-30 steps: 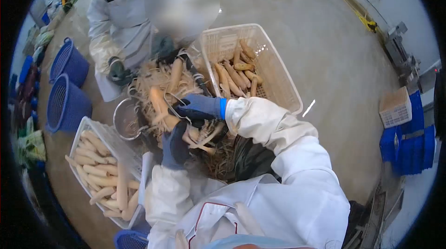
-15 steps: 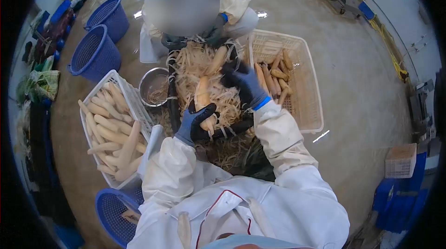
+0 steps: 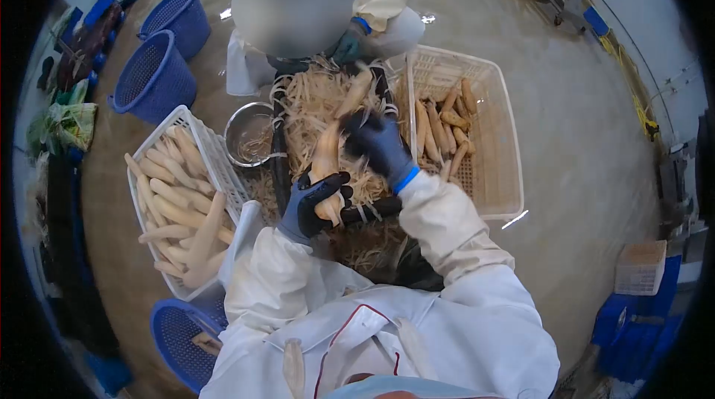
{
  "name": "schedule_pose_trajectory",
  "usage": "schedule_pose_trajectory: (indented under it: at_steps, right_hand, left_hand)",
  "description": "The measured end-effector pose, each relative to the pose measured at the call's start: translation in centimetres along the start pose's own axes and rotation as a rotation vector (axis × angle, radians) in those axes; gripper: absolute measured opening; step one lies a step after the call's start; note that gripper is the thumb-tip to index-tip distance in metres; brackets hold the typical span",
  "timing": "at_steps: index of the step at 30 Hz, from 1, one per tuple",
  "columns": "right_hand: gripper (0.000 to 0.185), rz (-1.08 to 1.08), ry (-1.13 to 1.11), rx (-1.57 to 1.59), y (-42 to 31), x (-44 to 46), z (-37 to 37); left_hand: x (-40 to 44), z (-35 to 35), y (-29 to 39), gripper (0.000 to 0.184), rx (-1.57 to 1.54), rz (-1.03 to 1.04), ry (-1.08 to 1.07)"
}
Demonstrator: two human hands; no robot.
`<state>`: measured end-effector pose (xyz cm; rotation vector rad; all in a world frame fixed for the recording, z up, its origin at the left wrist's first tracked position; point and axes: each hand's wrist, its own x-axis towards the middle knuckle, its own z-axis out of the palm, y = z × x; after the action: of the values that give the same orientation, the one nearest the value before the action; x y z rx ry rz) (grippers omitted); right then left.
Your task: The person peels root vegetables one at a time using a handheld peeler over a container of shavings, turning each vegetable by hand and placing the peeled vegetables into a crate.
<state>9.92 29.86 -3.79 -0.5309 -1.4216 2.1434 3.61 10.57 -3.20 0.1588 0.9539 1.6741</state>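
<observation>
My left hand (image 3: 307, 205), in a dark-palmed glove, is closed round the lower end of a long, pale-orange root vegetable (image 3: 325, 157). The root slants up and away over a black-edged bin (image 3: 278, 168) heaped with stringy peelings (image 3: 302, 105). Close to the root's right side is my right hand (image 3: 378, 147), gloved, with a blue band at the wrist. Its fingers are curled and slightly blurred; whatever they grip is hidden. Beyond the held root, another pale root (image 3: 356, 93) lies over the peelings, near a co-worker's gloved hand (image 3: 348, 47).
At left, a white crate (image 3: 237, 189) holds several smooth, pale roots. A cream crate (image 3: 495, 175) at right contains browner roots. A steel bowl (image 3: 231, 147) stands beside the bin. Blue baskets (image 3: 153, 82) are at upper left, another blue basket (image 3: 175, 339) at lower left. The co-worker sits opposite.
My right hand has shifted a little left and down, closer to the root. My left hand keeps its hold. The co-worker's hand and the view have moved slightly.
</observation>
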Motion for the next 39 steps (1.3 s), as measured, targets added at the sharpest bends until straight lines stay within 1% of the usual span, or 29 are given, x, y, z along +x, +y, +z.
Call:
schedule_pose_trajectory:
  at_steps: [2, 3, 4, 5, 6, 8, 9, 11, 12, 13, 14, 16, 17, 18, 20, 21, 23, 24, 26, 27, 28, 29, 30, 31, 32, 34, 35, 38, 39]
  right_hand:
    - [0.027, -0.116, -0.063, -0.237, 2.3, -1.1, 1.3]
    - [0.027, -0.119, 0.030, -0.196, 3.3, 0.6, -0.3]
    - [0.022, -0.083, 0.071, -0.216, 0.6, 1.6, -1.4]
    - [0.022, -0.090, 0.250, -0.042, -0.3, 2.9, -2.2]
    - [0.019, -0.176, 0.342, -0.052, 0.2, 4.9, -4.6]
    - [0.019, -0.116, 0.467, 0.012, 0.5, 6.7, -7.6]
    - [0.020, -0.118, 0.393, -0.010, 0.2, 5.9, -6.6]
    - [0.021, -0.115, 0.243, -0.068, -1.8, 2.3, -2.2]
    - [0.024, 0.001, 0.012, -0.102, -2.0, 0.5, -0.2]
    - [0.028, -0.305, -0.001, -0.309, 0.6, -0.8, 2.0]
    - [0.027, -0.335, -0.122, -0.357, 2.4, -0.4, 1.8]
    - [0.025, -0.116, -0.045, -0.302, -0.2, 1.1, 0.5]
    - [0.023, -0.033, 0.110, -0.215, 0.0, 2.9, -0.7]
    - [0.021, -0.066, 0.181, -0.144, -0.3, 4.1, -2.1]
    - [0.019, -0.249, 0.446, -0.246, 0.7, 6.8, -6.0]
    - [0.019, -0.208, 0.437, -0.188, 0.1, 6.3, -6.3]
    - [0.019, -0.128, 0.414, -0.078, -2.4, 4.3, -5.5]
    - [0.020, -0.126, 0.294, -0.085, -2.8, 3.4, -4.2]
    - [0.021, -0.111, 0.058, -0.096, -1.9, 1.7, -0.7]
    - [0.022, -0.198, 0.003, -0.195, -0.7, 1.7, 0.1]
    - [0.022, -0.284, -0.050, -0.290, 0.6, 1.8, 0.1]
    - [0.023, -0.330, 0.084, -0.513, 1.7, 3.6, -1.7]
    - [0.022, -0.217, 0.172, -0.408, 0.9, 4.1, -2.7]
    - [0.022, -0.108, 0.253, -0.303, -0.3, 4.6, -3.6]
    - [0.022, 0.000, 0.330, -0.198, -1.4, 5.1, -4.6]
    - [0.016, -0.133, 0.481, -0.291, -1.5, 6.2, -7.3]
    - [0.014, -0.198, 0.561, -0.337, -0.8, 6.4, -8.3]
    - [0.016, -0.187, 0.337, -0.087, -5.1, 2.8, -4.1]
    - [0.017, -0.150, 0.247, -0.067, -4.5, 2.6, -3.5]
  left_hand:
    - [-0.1, 0.0, 0.5, 0.038, -0.024, 0.018, -0.042]
    - [-0.3, 0.0, 0.5, 0.037, -0.032, 0.019, -0.063]
    - [-0.6, 0.0, 0.5, 0.037, -0.042, 0.020, -0.085]
    - [-0.7, 0.2, 0.6, 0.043, -0.034, 0.017, -0.076]
    - [-0.9, 0.3, 0.8, 0.044, -0.024, 0.030, -0.099]
    - [-1.4, 0.5, 0.8, 0.045, -0.007, 0.058, -0.137]
    - [-1.5, 0.8, 1.3, 0.047, -0.009, 0.012, -0.091]
    - [0.0, -1.2, 0.1, 0.048, 0.171, 0.098, -0.043]
    - [0.7, -2.0, -0.6, 0.049, 0.260, 0.143, -0.018]
    - [0.9, -2.2, -0.9, 0.054, 0.337, 0.174, 0.019]
    - [1.0, -1.9, -0.8, 0.056, 0.349, 0.215, 0.023]
    - [0.6, -1.0, -0.6, 0.061, 0.379, 0.280, 0.029]
    - [0.6, -0.8, -0.6, 0.069, 0.462, 0.330, 0.022]
    - [0.5, -0.4, -0.5, 0.072, 0.427, 0.316, 0.013]
    - [-0.4, 0.5, -0.5, 0.078, 0.353, 0.284, 0.003]
    - [-0.5, 0.6, -0.2, 0.081, 0.333, 0.269, -0.014]
    - [-0.3, 0.1, 0.0, 0.082, 0.379, 0.212, -0.011]
    - [0.0, -0.1, -0.1, 0.083, 0.394, 0.191, -0.011]
    - [0.7, -0.8, -1.0, 0.085, 0.576, 0.346, 0.034]
    - [0.9, -1.0, -1.4, 0.086, 0.673, 0.417, 0.057]
    - [0.8, -0.7, -1.3, 0.086, 0.663, 0.421, 0.047]
    - [0.7, -0.2, -1.1, 0.086, 0.657, 0.424, 0.037]
    - [0.5, 0.1, -0.9, 0.086, 0.651, 0.431, 0.029]
    - [0.6, -0.5, -1.1, 0.083, 0.714, 0.426, 0.034]
    - [0.7, -0.7, -1.3, 0.082, 0.709, 0.469, 0.030]
    - [0.7, -0.8, -1.3, 0.078, 0.699, 0.549, 0.020]
    - [0.4, -0.7, -1.1, 0.074, 0.607, 0.471, 0.034]
    - [-0.2, 0.0, 0.3, 0.061, 0.355, 0.221, 0.047]
    - [0.0, -0.6, 0.7, 0.056, 0.302, 0.128, 0.030]
